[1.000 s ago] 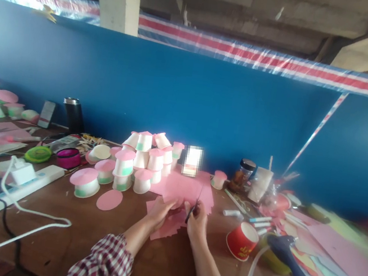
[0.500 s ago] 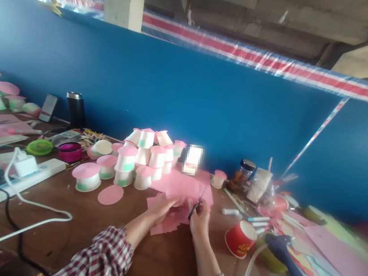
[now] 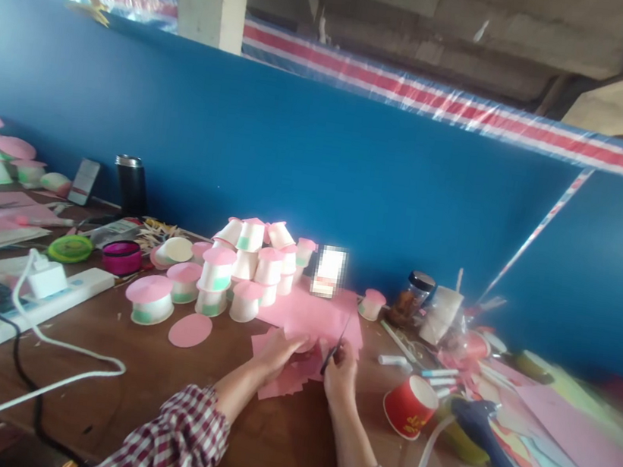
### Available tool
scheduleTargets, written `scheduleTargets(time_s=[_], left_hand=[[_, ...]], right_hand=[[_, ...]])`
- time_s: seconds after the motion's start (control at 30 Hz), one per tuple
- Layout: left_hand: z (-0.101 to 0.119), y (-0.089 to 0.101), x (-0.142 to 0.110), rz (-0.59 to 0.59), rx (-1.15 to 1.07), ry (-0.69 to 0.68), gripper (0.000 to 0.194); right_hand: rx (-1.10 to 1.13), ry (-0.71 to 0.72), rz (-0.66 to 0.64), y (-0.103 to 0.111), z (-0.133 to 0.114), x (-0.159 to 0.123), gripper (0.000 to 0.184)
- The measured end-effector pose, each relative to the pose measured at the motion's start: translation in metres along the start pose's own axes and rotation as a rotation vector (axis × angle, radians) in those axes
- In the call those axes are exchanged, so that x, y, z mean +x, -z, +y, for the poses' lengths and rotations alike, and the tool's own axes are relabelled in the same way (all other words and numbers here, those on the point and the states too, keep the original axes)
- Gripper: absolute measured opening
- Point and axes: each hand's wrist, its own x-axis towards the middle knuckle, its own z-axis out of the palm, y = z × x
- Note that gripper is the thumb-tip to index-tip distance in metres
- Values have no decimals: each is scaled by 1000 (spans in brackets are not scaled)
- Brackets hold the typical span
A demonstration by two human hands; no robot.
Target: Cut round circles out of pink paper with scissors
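Observation:
My left hand (image 3: pixel 279 356) is closed on a sheet of pink paper (image 3: pixel 309 314), thumb on top near its front edge. In my right hand (image 3: pixel 340 379) is a pair of scissors (image 3: pixel 332 356), black-handled, fingers wrapped round the handles and blades pointing away from me at the paper's right side. Jagged pink paper scraps (image 3: pixel 285 385) lie on the table under my left hand. A pink paper disc (image 3: pixel 190 331) lies flat to the left. Behind it stand several white paper cups (image 3: pixel 216 274) topped with pink discs, some stacked.
A white power strip (image 3: pixel 74 290) with cables lies at left. On the right are a red paper cup (image 3: pixel 410 407), a blue glue gun (image 3: pixel 495 445), markers (image 3: pixel 439 373), coloured paper (image 3: pixel 579 422) and a lidded jar (image 3: pixel 413 297). A blue partition (image 3: pixel 320 166) rises behind the table.
The camera view has shifted slightly. My right hand and the scissors have moved a little to the right along the paper; my left hand keeps its hold.

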Motion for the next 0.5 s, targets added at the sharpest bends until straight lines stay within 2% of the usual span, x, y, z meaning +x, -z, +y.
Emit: scheduleTargets(time_s=[0.3,0.5], left_hand=[[-2,1,1,-8,-24,-4,37],[-4,3,3,-54,-19,-31,33]], right_hand=[[-3,21,-4,-1,1,-1,26],[-18,26,-6,-1,2,-1,24]])
